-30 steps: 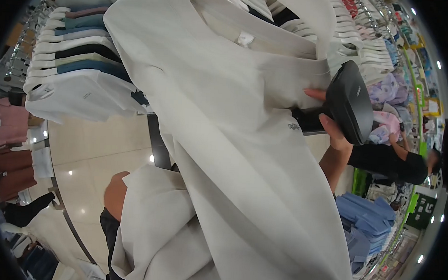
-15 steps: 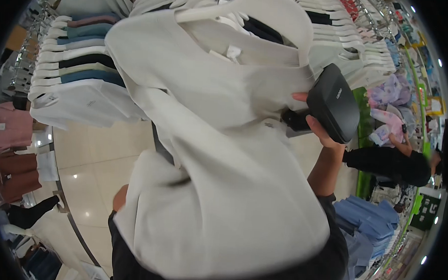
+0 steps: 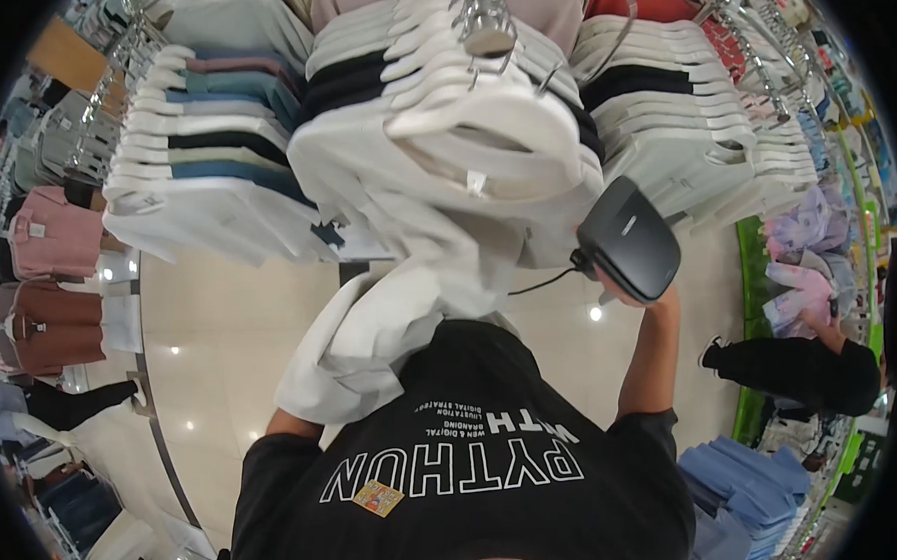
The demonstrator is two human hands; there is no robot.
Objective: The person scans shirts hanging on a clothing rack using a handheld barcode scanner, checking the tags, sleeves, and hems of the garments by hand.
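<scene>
A white shirt [image 3: 374, 152] hangs on a white hanger [image 3: 521, 113] from the rack in front of me. Its lower part [image 3: 382, 307] is gathered towards me and draped over my left forearm [image 3: 292, 426]. The cloth covers my left hand, so its fingers are hidden. To the right of the shirt, my right hand [image 3: 616, 287] is closed around a black hand-held device [image 3: 632, 238] with a rounded body and a small pale logo. A thin black cord [image 3: 543, 284] runs from the device towards the shirt. The device hides most of my right-hand fingers.
Rows of hanging shirts stand on the left [image 3: 222, 205] and right [image 3: 673, 180]. A metal rack arm [image 3: 490, 27] points towards me. Pink and brown garments [image 3: 46, 318] hang at far left. Another person [image 3: 795, 370] stands at the right near folded blue clothes [image 3: 745, 483].
The shirt has swung away from my chest and hangs at the rack, its hem bunched over my left arm. My right hand and the device have shifted slightly left and down.
</scene>
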